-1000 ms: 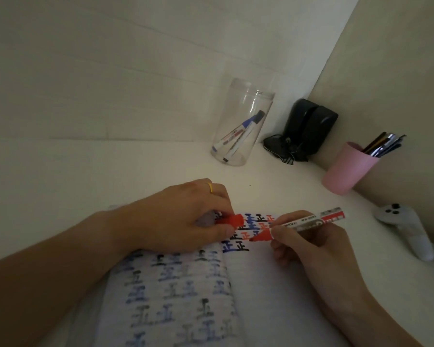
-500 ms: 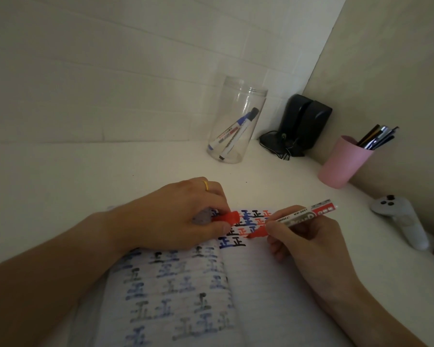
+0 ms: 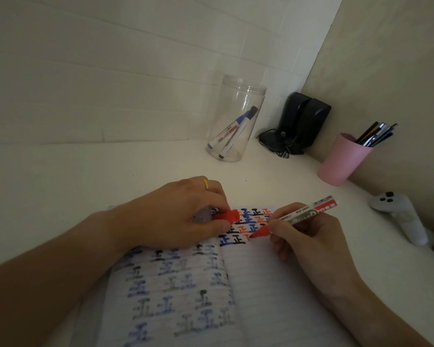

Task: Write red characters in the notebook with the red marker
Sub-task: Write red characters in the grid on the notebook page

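Observation:
An open lined notebook [image 3: 266, 291] lies in front of me, its top rows filled with black, blue and red characters. My right hand [image 3: 308, 236] grips the red marker [image 3: 296, 216], whose red tip touches the page at the end of the lowest written row, beside a fresh red stroke. My left hand [image 3: 171, 219] rests on the left page and pinches the marker's red cap [image 3: 227, 216] between thumb and fingers. A gold ring is on that hand.
A clear jar [image 3: 233, 118] with two markers stands behind the notebook. Black speakers [image 3: 301, 121] sit in the corner. A pink cup [image 3: 341, 159] of pens stands to the right, and a white controller [image 3: 401, 214] lies beyond my right hand.
The marker tip has dropped from the upper rows to the end of the lowest written row, and a red stroke now shows there. My left hand with the cap stays put.

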Tool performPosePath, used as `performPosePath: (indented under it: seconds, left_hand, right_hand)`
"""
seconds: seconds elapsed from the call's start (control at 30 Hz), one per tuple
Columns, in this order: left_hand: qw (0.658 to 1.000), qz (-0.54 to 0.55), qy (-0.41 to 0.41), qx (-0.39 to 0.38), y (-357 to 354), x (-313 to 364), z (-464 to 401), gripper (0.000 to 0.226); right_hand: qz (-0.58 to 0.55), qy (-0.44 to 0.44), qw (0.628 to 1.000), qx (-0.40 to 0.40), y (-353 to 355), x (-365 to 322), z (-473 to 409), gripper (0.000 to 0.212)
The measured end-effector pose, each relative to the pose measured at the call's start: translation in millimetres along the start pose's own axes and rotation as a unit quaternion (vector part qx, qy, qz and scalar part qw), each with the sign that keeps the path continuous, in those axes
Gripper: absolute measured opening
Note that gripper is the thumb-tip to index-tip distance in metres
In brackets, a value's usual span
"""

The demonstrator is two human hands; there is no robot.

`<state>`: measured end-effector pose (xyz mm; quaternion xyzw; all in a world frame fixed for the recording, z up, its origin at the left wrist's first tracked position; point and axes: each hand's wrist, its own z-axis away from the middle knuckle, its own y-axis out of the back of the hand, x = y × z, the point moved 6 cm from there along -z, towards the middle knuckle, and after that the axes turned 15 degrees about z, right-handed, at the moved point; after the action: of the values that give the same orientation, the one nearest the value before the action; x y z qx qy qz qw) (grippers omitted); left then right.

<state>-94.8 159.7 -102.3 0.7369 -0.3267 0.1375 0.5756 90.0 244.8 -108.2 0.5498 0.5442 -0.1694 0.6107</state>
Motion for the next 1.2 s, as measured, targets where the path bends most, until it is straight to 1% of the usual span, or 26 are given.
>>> performPosePath:
  seconds: [0.13, 0.2, 0.37, 0.5, 0.63, 0.73, 0.8, 0.93, 1.1, 1.2]
  left_hand:
    - [1.0, -0.001, -0.002, -0.002, -0.1, 0.0, 0.0, 0.033]
    - [1.0, 0.0, -0.003, -0.001, -0.1, -0.1, -0.2, 0.033]
    - [1.0, 0.0, -0.003, -0.004, -0.4, -0.7, 0.2, 0.033]
    - [1.0, -0.003, -0.006, -0.001, -0.4, -0.9, -0.2, 0.032]
    - [1.0, -0.003, -0.008, 0.001, -0.2, -1.3, 0.0, 0.032]
    - [1.0, -0.002, -0.006, -0.001, -0.3, -1.5, 0.0, 0.032]
    - [1.0, -0.001, -0.003, -0.003, -0.3, -1.7, 0.0, 0.032]
    - [1.0, 0.0, -0.005, -0.003, -0.7, -0.8, 0.1, 0.031]
    - [1.0, 0.005, 0.001, -0.005, -0.5, -0.9, 0.2, 0.032]
    - [1.0, 0.001, 0.002, -0.006, -0.8, 1.2, 0.1, 0.029]
  right_hand:
    - [0.027, -0.002, 1.0, 0.015, 1.2, 1.5, -0.8, 0.01]
    - [0.02, 0.001, 1.0, 0.017, 2.2, 0.3, -0.3, 0.009]
    - [0.007, 0.022, 1.0, -0.021, -1.8, -5.2, 2.9, 0.012]
    - [0.026, 0.036, 0.999, -0.023, -2.9, -7.0, 3.0, 0.012]
    - [0.013, 0.032, 0.999, -0.017, -0.8, -6.4, 3.0, 0.013]
    - [0.021, 0.038, 0.999, -0.032, -3.2, -8.0, 3.9, 0.015]
    - [0.025, 0.034, 0.999, -0.028, -3.5, -7.3, 3.6, 0.014]
    - [0.049, 0.021, 0.998, 0.015, 1.9, -1.5, -0.1, 0.015]
    - [0.045, 0.01, 0.999, 0.012, 1.5, 0.7, -2.0, 0.015]
    - [-0.006, -0.025, 1.0, 0.012, 4.0, 5.9, -4.2, 0.015]
